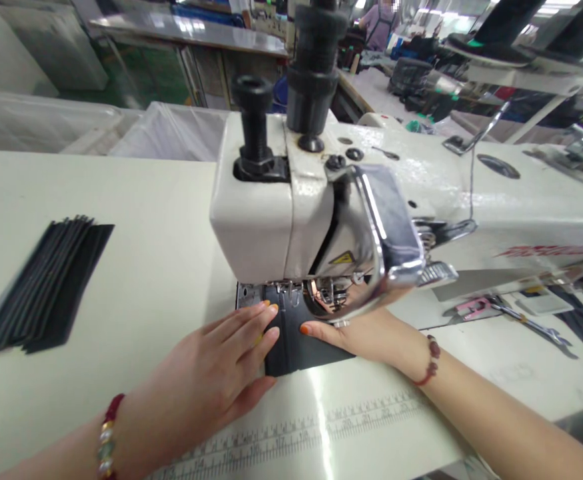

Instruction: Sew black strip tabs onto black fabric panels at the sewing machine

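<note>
A black fabric piece (pixel 298 347) lies flat under the needle area of a white sewing machine (pixel 256 227). Along its left edge, my left hand (pixel 221 363) rests with fingers stretched out, the tips touching the cloth. My right hand (pixel 366 330) reaches from the right, its thumb on the fabric and its other fingers partly hidden behind the machine's shiny metal guard (pixel 386 220). Both hands lie flat rather than gripping. The presser foot and needle are small and hard to make out.
Black strips (pixel 54 287) lie stacked on the table at the left. Pink-handled snips (pixel 471 308) and a metal tool (pixel 536 327) lie at the right. A printed ruler (pixel 281 440) runs along the front. White-lined bins (pixel 171 130) stand behind; a person (pixel 378 27) is far back.
</note>
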Demonstrator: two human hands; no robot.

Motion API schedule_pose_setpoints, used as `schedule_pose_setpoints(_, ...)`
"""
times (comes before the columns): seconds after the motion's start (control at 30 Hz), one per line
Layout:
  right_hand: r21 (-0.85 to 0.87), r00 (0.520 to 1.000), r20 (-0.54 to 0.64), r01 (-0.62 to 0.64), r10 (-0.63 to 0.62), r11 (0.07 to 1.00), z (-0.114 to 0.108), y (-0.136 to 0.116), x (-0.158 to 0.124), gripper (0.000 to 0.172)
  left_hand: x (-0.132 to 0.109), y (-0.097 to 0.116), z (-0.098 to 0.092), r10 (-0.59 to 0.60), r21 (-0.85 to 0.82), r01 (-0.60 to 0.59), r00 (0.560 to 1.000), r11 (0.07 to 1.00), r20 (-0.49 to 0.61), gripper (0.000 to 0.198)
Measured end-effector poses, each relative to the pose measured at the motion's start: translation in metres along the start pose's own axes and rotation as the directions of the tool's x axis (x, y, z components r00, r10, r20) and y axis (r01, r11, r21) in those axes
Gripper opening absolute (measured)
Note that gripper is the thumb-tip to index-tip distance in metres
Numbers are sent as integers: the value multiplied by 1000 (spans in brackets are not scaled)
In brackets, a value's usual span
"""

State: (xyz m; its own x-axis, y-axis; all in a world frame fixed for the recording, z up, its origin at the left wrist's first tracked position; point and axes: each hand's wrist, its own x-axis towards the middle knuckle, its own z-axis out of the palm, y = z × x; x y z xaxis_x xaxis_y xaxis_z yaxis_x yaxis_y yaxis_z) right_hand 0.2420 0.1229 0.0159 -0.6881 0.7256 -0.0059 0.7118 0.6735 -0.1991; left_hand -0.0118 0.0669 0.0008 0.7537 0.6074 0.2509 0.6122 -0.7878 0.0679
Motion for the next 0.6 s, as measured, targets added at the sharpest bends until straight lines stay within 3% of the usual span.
schedule_pose_setpoints(0.2,30,999,-6,-35,35,999,-4,-3,2,45,-1,0,2,-6,-4,6,999,1000,-50,37)
schedule_pose_setpoints(0.4,51,996,64,-69,66,996,-9,-6,2,42,-3,2,3,-33,-14,32,998,999,-47,36)
schedule_pose_setpoints(0.6,55,999,-6,-34,35,998,0,0,3,44,-3,-4,7,-15,-20,14,998,1000,-57,37)
